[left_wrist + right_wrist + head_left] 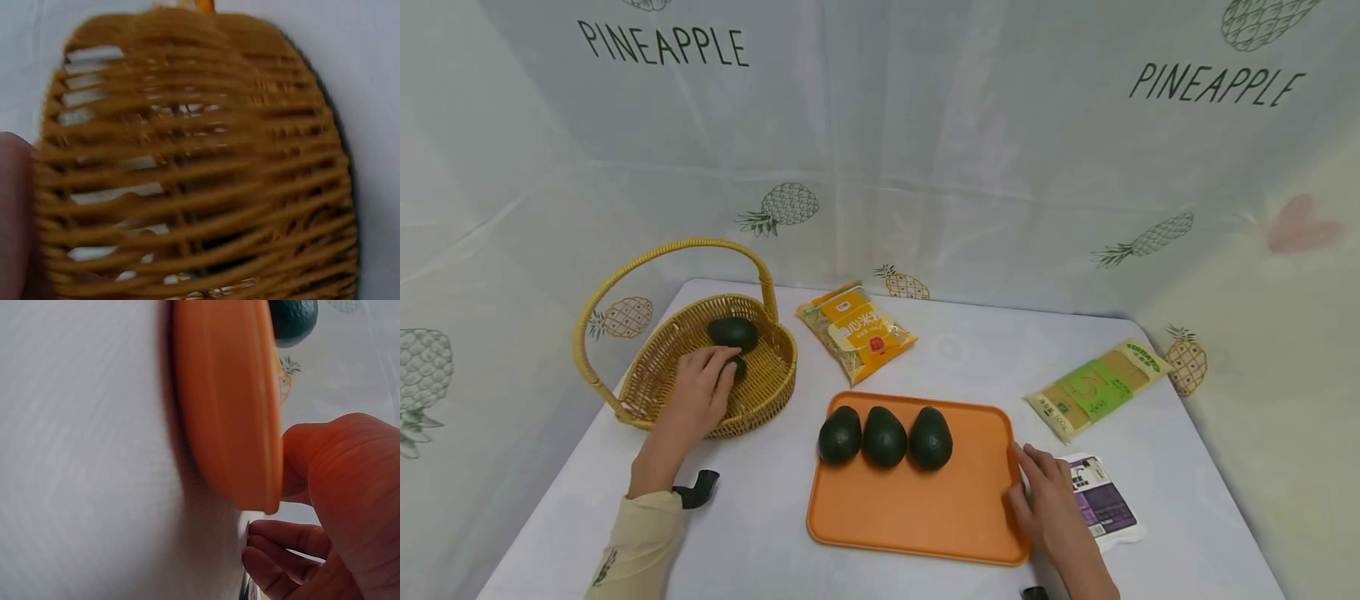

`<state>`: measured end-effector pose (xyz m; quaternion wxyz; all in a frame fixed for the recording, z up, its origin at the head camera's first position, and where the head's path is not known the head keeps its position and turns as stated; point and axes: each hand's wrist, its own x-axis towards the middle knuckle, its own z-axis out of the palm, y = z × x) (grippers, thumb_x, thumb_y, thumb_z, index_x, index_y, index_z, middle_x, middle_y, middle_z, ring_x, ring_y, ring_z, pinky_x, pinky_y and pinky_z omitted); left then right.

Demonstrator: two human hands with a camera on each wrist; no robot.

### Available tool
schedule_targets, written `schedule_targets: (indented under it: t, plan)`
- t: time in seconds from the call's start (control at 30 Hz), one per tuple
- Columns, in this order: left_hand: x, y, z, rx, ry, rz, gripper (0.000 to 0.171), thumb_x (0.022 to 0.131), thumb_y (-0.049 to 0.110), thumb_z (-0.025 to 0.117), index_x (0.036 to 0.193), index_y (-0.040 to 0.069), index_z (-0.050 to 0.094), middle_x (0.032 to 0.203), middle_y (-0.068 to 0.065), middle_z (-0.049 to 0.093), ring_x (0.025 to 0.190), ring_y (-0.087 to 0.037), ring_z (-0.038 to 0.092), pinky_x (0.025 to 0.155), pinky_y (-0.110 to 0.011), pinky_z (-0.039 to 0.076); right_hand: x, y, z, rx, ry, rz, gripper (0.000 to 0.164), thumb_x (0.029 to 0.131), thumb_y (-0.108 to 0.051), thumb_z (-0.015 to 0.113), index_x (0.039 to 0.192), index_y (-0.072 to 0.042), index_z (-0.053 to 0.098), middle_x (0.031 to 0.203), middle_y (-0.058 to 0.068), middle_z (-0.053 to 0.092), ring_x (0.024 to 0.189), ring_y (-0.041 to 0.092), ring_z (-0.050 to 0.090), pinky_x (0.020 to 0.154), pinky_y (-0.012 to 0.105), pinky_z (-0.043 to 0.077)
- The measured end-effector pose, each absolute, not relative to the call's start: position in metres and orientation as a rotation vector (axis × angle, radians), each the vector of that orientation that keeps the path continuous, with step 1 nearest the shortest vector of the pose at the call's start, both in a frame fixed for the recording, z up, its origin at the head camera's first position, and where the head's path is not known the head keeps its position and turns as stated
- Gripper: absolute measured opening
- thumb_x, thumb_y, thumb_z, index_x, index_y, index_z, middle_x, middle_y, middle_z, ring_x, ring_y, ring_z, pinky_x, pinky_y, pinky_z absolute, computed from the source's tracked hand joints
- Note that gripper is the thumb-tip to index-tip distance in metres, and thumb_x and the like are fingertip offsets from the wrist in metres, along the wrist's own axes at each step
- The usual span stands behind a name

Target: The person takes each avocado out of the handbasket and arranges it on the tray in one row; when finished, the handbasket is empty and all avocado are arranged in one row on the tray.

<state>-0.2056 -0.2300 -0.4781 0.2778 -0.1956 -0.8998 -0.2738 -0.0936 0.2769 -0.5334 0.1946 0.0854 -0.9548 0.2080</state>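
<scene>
The left hand (697, 385) grips an avocado (741, 369) in the basket (769, 379); rightward lies the tray (917, 508), by the loose right hand (1052, 498).

The left hand (702, 385) lay farther forward than the right hand (1051, 500), its fingers (703, 360) bent near the thumb (726, 380), the sleeve (642, 533) ending behind its wrist (652, 468). Well apart to its right, the right hand held its thumb (299, 447) spread from loosely curved fingers (289, 535), forearm (1081, 562) slanting inward.
</scene>
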Motion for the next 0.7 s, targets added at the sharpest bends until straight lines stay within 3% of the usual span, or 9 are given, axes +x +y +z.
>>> schedule_targets:
  t: [0.17, 0.37, 0.53, 0.7]
  plan:
    - [-0.214, -0.236, -0.479, -0.488, -2.468, -0.719, 0.026, 0.104, -0.007, 0.056, 0.128, -0.012, 0.066, 0.122, -0.035, 0.066, 0.116, -0.055, 0.059, 0.102, -0.068, 0.040, -0.094, 0.277, -0.532, 0.227, -2.689, 0.599, 0.053, 0.086, 0.004, 0.072, 0.139, 0.001, 0.069, 0.132, 0.027, 0.068, 0.113, 0.041, 0.058, 0.092, 0.055, 0.049]
    - [-0.212, -0.242, -0.473, -0.292, -2.726, -0.625, 0.032, 0.106, -0.003, 0.052, 0.136, -0.003, 0.063, 0.140, -0.034, 0.056, 0.131, -0.062, 0.043, 0.092, -0.075, 0.037, -0.095, 0.276, -0.531, 0.196, -2.736, 0.624, 0.054, 0.088, 0.002, 0.070, 0.142, 0.000, 0.067, 0.136, 0.027, 0.066, 0.118, 0.040, 0.056, 0.095, 0.058, 0.050]
    - [-0.211, -0.246, -0.468, -0.230, -2.881, -0.552, 0.024, 0.105, 0.005, 0.058, 0.125, 0.004, 0.071, 0.149, -0.032, 0.053, 0.136, -0.062, 0.040, 0.091, -0.076, 0.034, -0.095, 0.277, -0.532, 0.221, -2.701, 0.614, 0.054, 0.086, 0.003, 0.072, 0.140, 0.001, 0.069, 0.133, 0.027, 0.068, 0.114, 0.040, 0.057, 0.093, 0.056, 0.050]
    - [-0.210, -0.248, -0.467, -0.240, -2.903, -0.471, 0.026, 0.103, 0.009, 0.066, 0.128, 0.006, 0.072, 0.149, -0.032, 0.054, 0.129, -0.061, 0.041, 0.087, -0.073, 0.034, -0.094, 0.277, -0.532, 0.230, -2.684, 0.599, 0.054, 0.084, 0.004, 0.073, 0.138, 0.001, 0.070, 0.132, 0.027, 0.068, 0.112, 0.040, 0.058, 0.092, 0.056, 0.051]
